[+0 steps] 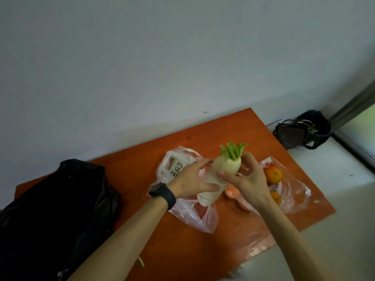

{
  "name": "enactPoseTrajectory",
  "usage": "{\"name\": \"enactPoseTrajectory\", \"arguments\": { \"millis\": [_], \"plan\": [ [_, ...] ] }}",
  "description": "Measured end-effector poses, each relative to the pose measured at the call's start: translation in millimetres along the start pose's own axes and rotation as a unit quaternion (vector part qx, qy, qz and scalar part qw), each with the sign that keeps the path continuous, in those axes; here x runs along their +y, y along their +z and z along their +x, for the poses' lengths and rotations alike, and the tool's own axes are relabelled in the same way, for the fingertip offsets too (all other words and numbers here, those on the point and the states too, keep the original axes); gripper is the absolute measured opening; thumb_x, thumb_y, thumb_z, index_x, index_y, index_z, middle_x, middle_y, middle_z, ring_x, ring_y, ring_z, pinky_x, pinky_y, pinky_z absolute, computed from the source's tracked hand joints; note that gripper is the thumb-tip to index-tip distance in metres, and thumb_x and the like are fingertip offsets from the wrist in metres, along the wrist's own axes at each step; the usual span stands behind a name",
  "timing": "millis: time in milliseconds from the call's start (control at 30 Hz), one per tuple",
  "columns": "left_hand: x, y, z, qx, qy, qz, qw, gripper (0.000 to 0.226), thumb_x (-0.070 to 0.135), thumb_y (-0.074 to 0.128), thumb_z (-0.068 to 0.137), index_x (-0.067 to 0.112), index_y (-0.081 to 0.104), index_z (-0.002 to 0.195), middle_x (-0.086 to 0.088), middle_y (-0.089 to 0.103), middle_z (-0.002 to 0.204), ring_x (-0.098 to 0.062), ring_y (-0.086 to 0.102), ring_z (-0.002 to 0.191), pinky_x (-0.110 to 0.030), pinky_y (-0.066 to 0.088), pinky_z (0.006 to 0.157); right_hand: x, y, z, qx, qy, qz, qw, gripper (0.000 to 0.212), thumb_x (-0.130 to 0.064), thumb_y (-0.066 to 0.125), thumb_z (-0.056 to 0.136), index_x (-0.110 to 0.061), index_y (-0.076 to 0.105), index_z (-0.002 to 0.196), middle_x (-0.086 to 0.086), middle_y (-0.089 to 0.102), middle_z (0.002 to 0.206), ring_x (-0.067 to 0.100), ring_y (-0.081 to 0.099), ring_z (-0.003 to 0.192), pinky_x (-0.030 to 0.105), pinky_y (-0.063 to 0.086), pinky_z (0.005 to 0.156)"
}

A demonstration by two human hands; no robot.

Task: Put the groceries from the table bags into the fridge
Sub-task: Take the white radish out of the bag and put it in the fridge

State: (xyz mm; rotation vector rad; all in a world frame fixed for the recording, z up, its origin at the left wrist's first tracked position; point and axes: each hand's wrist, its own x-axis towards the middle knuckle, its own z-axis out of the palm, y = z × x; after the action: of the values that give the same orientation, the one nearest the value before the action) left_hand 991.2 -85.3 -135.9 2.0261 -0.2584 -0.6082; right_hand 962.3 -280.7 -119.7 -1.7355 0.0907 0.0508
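A long white radish (221, 173) with cut green stalks is held tilted above the orange table (182, 250). My right hand (245, 175) grips its upper end, thumb in front and fingers behind. My left hand (194, 179), with a black watch on the wrist, holds its lower part, thumb under it and fingers spread along its side. Beneath lies a clear plastic bag (194, 216). A second clear bag (292, 193) to the right holds two oranges (274, 175). A white carton (176, 169) with dark print sits in the bag behind my left hand.
A large black plastic bag (60, 209) fills the table's left end. Beyond the table's far right corner, a dark basket (304, 132) stands on the pale floor by a window frame. The grey wall runs behind the table. No fridge is in view.
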Motion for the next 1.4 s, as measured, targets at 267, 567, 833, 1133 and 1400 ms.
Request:
{"name": "enactPoseTrajectory", "arguments": {
  "millis": [267, 567, 833, 1133, 1400],
  "plan": [
    [111, 35, 20, 0.043, 0.173, 0.165, 0.97, 0.081, 0.063, 0.082, 0.059, 0.048, 0.045, 0.129, 0.014, 0.066, 0.117, -0.007, 0.064, 0.099, -0.038, 0.057, 0.078, -53, -79, -44, 0.123, -0.061, 0.113, 0.984, 0.054, -0.015, 0.082, 0.077, -0.018, 0.06, 0.126, 0.0, 0.069, 0.119, 0.015, 0.068, 0.108, 0.031, 0.059, 0.083],
    [252, 157, 33, -0.035, 0.243, 0.058, 0.968, 0.07, 0.057, 0.088, 0.06, 0.045, 0.052, 0.119, 0.02, 0.062, 0.112, 0.0, 0.063, 0.099, -0.028, 0.058, 0.082, -64, -236, -140, 0.242, -0.092, 0.104, 0.96, 0.038, -0.043, 0.062, 0.095, -0.033, 0.059, 0.132, -0.01, 0.068, 0.127, 0.013, 0.064, 0.118, 0.039, 0.053, 0.097],
    [371, 354, -5, -0.182, 0.211, -0.173, 0.945, 0.07, 0.036, 0.087, 0.065, 0.029, 0.053, 0.126, -0.002, 0.066, 0.119, -0.019, 0.069, 0.104, -0.04, 0.061, 0.078, -8, -362, -300, 0.294, 0.0, -0.042, 0.955, 0.093, -0.065, 0.083, 0.065, -0.069, 0.024, 0.137, -0.026, 0.042, 0.132, 0.01, 0.055, 0.117, 0.03, 0.057, 0.084],
    [472, 574, -73, -0.321, 0.236, -0.177, 0.9, 0.069, 0.033, 0.087, 0.072, 0.03, 0.049, 0.129, -0.004, 0.066, 0.119, -0.026, 0.068, 0.106, -0.048, 0.061, 0.078, 17, -488, -466, 0.507, 0.025, -0.211, 0.836, 0.106, -0.045, 0.08, 0.079, -0.054, 0.002, 0.151, -0.01, 0.044, 0.139, 0.008, 0.054, 0.112, 0.038, 0.058, 0.089],
    [558, 726, -122, -0.416, 0.333, -0.156, 0.832, 0.093, 0.032, 0.086, 0.065, 0.04, 0.032, 0.14, 0.006, 0.054, 0.128, -0.016, 0.06, 0.112, -0.041, 0.062, 0.076, 31, -605, -600, 0.597, 0.062, -0.263, 0.755, 0.1, -0.039, 0.077, 0.077, -0.054, 0.012, 0.152, -0.012, 0.048, 0.133, 0.005, 0.054, 0.112, 0.036, 0.056, 0.09]
  ]
}}
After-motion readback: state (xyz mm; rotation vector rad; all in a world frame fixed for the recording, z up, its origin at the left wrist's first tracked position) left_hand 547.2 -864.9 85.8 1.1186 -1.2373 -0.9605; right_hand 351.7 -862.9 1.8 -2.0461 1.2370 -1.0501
